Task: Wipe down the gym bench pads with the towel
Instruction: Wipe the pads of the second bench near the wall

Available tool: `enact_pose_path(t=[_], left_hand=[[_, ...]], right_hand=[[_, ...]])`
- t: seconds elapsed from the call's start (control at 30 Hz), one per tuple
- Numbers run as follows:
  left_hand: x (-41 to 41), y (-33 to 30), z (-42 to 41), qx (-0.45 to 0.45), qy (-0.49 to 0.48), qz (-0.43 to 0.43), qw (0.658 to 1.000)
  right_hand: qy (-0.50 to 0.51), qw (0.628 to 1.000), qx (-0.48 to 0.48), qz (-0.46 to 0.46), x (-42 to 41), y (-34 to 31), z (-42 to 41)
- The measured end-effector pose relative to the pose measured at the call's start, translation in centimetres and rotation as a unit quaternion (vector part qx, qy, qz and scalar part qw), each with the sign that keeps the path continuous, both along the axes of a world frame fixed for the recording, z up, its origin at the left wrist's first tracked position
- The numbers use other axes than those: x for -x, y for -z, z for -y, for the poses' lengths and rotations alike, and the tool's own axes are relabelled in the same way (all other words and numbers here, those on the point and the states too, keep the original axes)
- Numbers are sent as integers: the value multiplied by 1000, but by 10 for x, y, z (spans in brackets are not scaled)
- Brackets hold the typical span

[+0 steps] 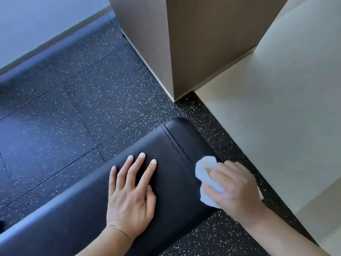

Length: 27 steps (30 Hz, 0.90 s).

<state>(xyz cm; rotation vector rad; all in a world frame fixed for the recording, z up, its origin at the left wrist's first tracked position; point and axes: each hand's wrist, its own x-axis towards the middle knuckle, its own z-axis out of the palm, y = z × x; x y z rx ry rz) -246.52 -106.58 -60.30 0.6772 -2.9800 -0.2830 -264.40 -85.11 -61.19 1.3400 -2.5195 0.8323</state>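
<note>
On the far left is dark rubber gym floor, speckled with pale flecks and laid in tiles. Rising from the lower left toward the centre is the black bench pad, your worktop: grained, leather-like upholstery with a stitched seam across it near its far end and a rounded, slightly shiny left edge.

Your left hand lies flat on the pad near its left edge, fingers straight and spread, holding nothing. It seems to steady you while the other hand works.

Further right, your right hand sits at the pad's right edge, its grip clamped on the white towel. The towel is bunched into a soft wad, fingers curled over it, with cloth showing ahead of the knuckles and below the palm, touching the pad.

The towel looks light and limp, so it should crumple and slip unless you keep it balled under the palm. The pad looks firm yet cushioned and smooth, so the cloth should glide easily.

Beyond the pad's far end stands a brown column, and to the right is pale tiled floor.
</note>
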Motion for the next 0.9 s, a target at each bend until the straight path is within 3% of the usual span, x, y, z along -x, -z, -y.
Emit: enact_pose_path(t=[0.2,0.37,0.5,0.73,0.9], left_hand=[[0,1,0,3,6,9,1000],[1,-2,0,4,4,7,1000],[1,-2,-1,-5,2,6,1000],[-2,0,1,-26,7,-8,1000],[-3,1,4,-49,15,-8,999]], right_hand=[[7,999,49,22,45,-3,105],[65,996,-26,57,67,-9,184],[78,995,-25,56,51,-16,173],[-14,1000,-16,-18,2,-13,90],[43,998,-13,-43,19,-10,139]])
